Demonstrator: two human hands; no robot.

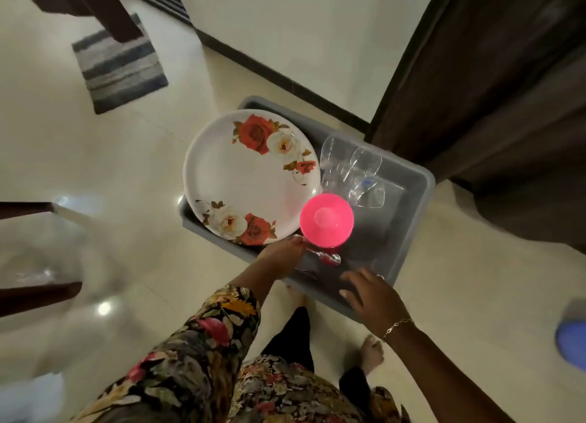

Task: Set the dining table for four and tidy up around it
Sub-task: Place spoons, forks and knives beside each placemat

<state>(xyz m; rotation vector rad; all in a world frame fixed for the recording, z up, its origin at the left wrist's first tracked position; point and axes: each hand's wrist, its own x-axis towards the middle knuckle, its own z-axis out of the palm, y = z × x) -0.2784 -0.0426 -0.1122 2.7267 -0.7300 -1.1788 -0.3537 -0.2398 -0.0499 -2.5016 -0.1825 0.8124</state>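
Early stage, by my read: the tableware is all in a grey tub (425, 181) low over the floor, nothing laid out yet. No set place or counter surface shows in view. The floral plate (250, 175) sits in the tub's left part, its edge overhanging the rim; cannot tell if more plates are stacked under it. The pink bowl (326, 219) is just beside the plate on the near side. The clear glasses (352, 172) are bunched behind the bowl, exact count unclear. A spoon (331, 259) lies under the bowl's near edge. The left hand (282, 254) reaches to the tub's near rim, fingertips at the plate's edge; cannot tell if it grasps anything. The right hand (371, 292) is released, fingers spread over the near rim, holding nothing. Bare feet show just below the tub; whether the tub rests on the floor or is lifted is unclear. Left to do, judging by this: carry the load over, lay four places, then tidy. Striped rug (120, 64) far left, dark curtain (507, 74) right.
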